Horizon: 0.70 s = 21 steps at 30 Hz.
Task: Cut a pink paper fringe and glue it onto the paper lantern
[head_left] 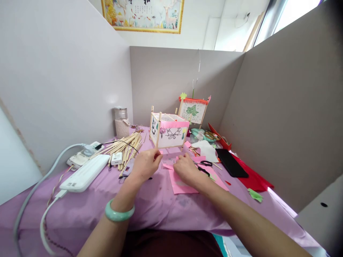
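Observation:
My left hand (pixel 146 163) is closed, thumb and fingers pinched, in front of a stick-framed lantern (pixel 173 135). A scrap of pink shows by its fingertips; what it grips is hidden. The lantern has white drawn panels and a pink band along its top edge. My right hand (pixel 185 168) is closed too, fingers down over pink paper (pixel 180 186). A narrow pink paper strip (pixel 168 166) pokes out left of its fingertips; whether the fingers hold it I cannot tell. Black-handled scissors (pixel 205 163) lie just right of that hand.
Wooden sticks (pixel 131 142), a white power bank (pixel 84 173) and a power strip (pixel 77 161) with cables lie at left. A covered jar (pixel 122 125) stands behind. A second lantern (pixel 193 111) is at back right. A black phone (pixel 230 163) lies near red material (pixel 252 178). Grey partitions enclose the table.

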Each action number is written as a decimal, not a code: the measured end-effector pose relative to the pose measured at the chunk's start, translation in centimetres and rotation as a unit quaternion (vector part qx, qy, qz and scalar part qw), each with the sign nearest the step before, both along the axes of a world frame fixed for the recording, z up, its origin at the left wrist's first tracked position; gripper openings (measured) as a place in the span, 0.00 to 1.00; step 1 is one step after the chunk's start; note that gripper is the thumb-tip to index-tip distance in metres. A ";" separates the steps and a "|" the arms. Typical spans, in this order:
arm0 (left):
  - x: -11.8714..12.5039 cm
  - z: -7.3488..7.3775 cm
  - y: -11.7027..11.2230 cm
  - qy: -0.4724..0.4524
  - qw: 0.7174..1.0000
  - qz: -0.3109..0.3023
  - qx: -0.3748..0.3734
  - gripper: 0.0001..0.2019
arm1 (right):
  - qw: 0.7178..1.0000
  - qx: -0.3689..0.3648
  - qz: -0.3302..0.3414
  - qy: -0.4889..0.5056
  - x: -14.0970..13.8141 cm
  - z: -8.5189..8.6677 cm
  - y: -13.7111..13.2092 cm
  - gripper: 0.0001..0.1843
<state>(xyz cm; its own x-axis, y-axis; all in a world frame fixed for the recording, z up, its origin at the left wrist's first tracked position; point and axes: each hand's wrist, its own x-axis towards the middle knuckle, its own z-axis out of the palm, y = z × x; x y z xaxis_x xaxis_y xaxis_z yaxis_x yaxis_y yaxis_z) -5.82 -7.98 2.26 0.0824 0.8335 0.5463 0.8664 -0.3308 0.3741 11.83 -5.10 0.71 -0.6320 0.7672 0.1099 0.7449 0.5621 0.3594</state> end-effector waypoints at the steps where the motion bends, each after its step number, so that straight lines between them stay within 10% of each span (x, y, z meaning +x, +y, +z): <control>1: 0.0 -0.1 0.0 0.000 1.000 -0.003 -0.001 0.10 | 1.000 0.000 -0.004 0.005 0.2 -0.1 0.1 0.14; 21: -0.2 -0.4 -0.4 -0.025 1.000 0.001 0.008 0.11 | 0.999 -0.009 -0.016 0.044 -0.5 -0.8 0.3 0.13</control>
<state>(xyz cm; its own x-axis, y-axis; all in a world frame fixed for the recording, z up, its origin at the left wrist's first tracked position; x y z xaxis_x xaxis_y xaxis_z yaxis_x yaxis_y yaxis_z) -5.98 -8.36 1.89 0.0530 0.8242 0.5638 0.8471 -0.3361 0.4117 11.29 -4.81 -0.05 -0.5949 0.7897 0.1501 0.7914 0.5427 0.2814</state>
